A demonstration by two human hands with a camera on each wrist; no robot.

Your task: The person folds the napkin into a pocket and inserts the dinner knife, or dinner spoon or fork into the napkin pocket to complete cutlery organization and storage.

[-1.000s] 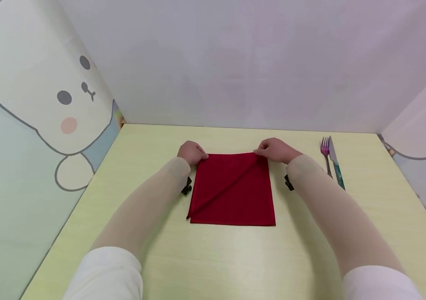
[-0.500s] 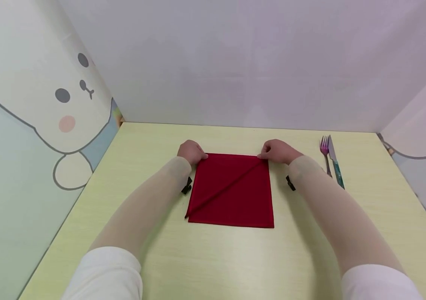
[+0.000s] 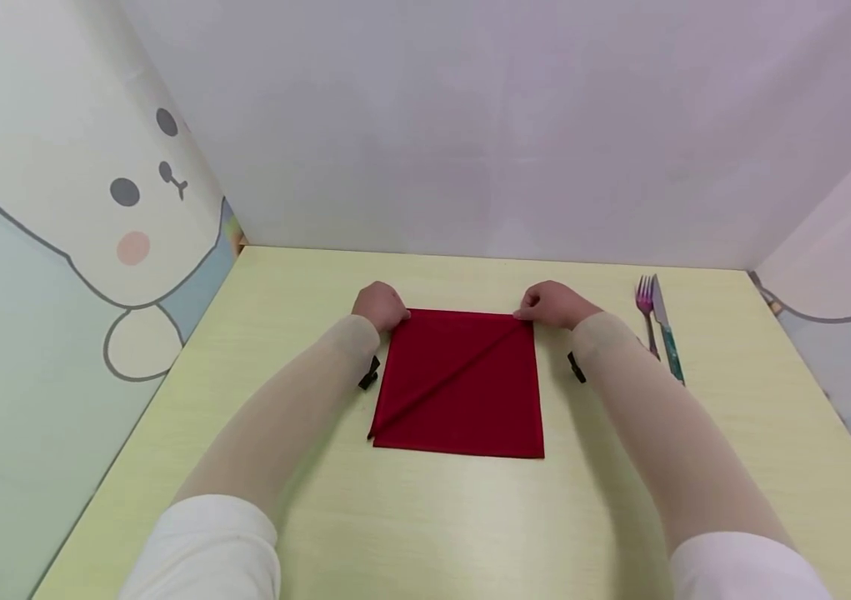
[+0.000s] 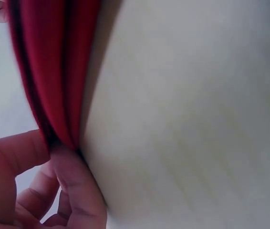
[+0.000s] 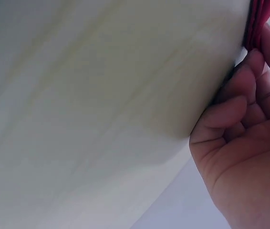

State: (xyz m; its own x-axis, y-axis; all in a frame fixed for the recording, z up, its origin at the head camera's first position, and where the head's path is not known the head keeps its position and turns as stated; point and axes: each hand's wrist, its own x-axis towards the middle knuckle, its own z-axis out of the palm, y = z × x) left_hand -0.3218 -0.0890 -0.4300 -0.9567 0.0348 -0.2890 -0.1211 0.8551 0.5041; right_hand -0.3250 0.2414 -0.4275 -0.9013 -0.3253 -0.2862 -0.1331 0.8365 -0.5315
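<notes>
A red cloth napkin, folded to a square with a diagonal fold line across its top, lies in the middle of the table. My left hand pinches its far left corner between thumb and finger; the left wrist view shows the layered red cloth caught there. At the far right corner my right hand does the same, its thumb and index finger gripping the cloth's edge in the right wrist view. The right hand's other fingers are curled against the table.
A fork and a knife lie side by side to the right, partly behind the right forearm. The pale wooden table ends at a wall at the back, with printed side panels left and right.
My right hand has come slightly right and down with its corner, and the far edge of the napkin now lies straighter. The left hand keeps its hold almost unmoved.
</notes>
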